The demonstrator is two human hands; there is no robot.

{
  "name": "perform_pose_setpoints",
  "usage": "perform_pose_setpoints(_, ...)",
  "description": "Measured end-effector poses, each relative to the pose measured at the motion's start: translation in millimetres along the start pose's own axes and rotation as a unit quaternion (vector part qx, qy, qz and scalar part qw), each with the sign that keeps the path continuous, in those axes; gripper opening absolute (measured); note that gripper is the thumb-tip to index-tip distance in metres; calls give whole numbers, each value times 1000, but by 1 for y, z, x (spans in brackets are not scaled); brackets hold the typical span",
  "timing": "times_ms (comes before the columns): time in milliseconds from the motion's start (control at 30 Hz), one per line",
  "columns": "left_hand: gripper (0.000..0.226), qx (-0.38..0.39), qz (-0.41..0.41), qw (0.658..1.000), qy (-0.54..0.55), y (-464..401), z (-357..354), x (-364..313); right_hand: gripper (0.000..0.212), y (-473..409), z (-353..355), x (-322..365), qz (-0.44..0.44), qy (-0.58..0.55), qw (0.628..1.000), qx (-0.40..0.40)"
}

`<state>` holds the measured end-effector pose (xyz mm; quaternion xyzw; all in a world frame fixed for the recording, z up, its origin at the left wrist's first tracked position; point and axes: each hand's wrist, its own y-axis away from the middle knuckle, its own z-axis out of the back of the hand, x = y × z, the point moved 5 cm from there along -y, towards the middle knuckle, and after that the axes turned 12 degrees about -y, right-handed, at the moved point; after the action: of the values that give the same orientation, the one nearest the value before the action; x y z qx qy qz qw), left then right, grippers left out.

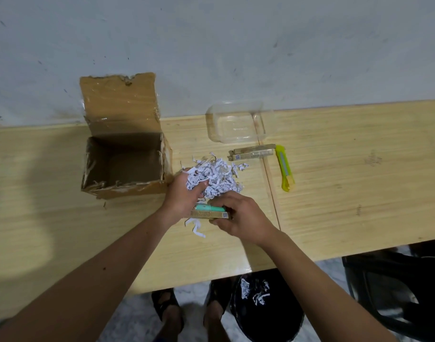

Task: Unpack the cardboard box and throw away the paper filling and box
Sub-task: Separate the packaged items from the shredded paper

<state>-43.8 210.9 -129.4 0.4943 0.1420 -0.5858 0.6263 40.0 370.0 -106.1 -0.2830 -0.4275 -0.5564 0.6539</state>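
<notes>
Shredded paper filling (215, 176) is gripped by curled fingers of the left hand (184, 196), the rest heaped just beyond them on the table (335, 193). A small gold packet (209, 214) is pinched by the right hand (238, 215). The cardboard box (125, 164) stands open just left of the left fingers.

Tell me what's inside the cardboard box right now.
The cardboard box stands open, flap up, and its bare brown floor shows with no items or shredded paper on it. The near wall hides the strip of floor right behind it, so that part cannot be checked.
</notes>
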Motion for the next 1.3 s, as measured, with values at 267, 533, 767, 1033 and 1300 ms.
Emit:
perform_pose_setpoints(267, 20, 8, -23, 999, 33, -1, 0, -1, 51, 27, 75, 5, -6, 21, 999, -27)
perform_pose_setpoints(533, 21, 2, -31, 999, 15, -5, -1, 4, 42, -1, 149, -22, -39, 144, 975, -163)
perform_pose_setpoints(767, 32, 3, -23, 1000, -5, -7, -2, 8, 44, -26, 144, -41, -68, 191, 959, -198)
perform_pose_setpoints(1033, 39, 9, -14, 999, -39, -11, -4, 17, 48, -39, 123, -41, -32, 240, 952, -185)
perform_pose_setpoints(1300, 50, 14, -21, 998, -55, -8, 0, 14, 43, -45, 118, -45, -30, 212, 958, -190)
